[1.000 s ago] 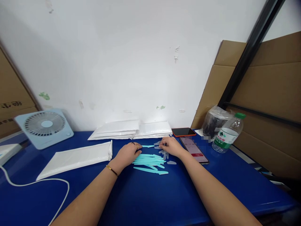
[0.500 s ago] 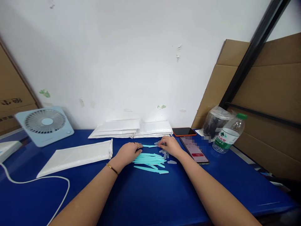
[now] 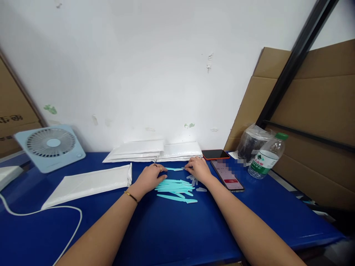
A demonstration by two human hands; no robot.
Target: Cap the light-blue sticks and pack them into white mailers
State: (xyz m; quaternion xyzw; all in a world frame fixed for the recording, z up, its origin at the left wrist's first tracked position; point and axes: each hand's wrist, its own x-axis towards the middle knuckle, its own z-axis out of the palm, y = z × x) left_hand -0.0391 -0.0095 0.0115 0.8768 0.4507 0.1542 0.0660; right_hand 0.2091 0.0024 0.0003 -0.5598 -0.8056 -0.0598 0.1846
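My left hand (image 3: 151, 177) is closed on the handle end of a teal eyebrow razor (image 3: 174, 169), held level just above the pile. At the razor's head end, the fingertips of my right hand (image 3: 198, 170) pinch a small clear plastic cap, mostly covered by the fingers. Below lies a pile of several teal eyebrow razors (image 3: 174, 186), and one separate razor (image 3: 176, 198) is nearer to me. Loose clear caps (image 3: 193, 180) are scattered under my right hand, with a single cap (image 3: 201, 189) apart from them.
White padded mailers (image 3: 135, 150) are stacked by the wall, and another mailer (image 3: 88, 184) lies left. Right stand a phone (image 3: 227, 175), an orange-edged phone (image 3: 216, 154), a water bottle (image 3: 266, 159) and a bagged dark item (image 3: 251, 144). A blue fan (image 3: 52, 146) and white cable (image 3: 79, 214) are left.
The razor and my right fingertips are slightly closer together at the razor's head end, and both hands have risen slightly. The whole view has shifted a little; the pile looks unchanged.
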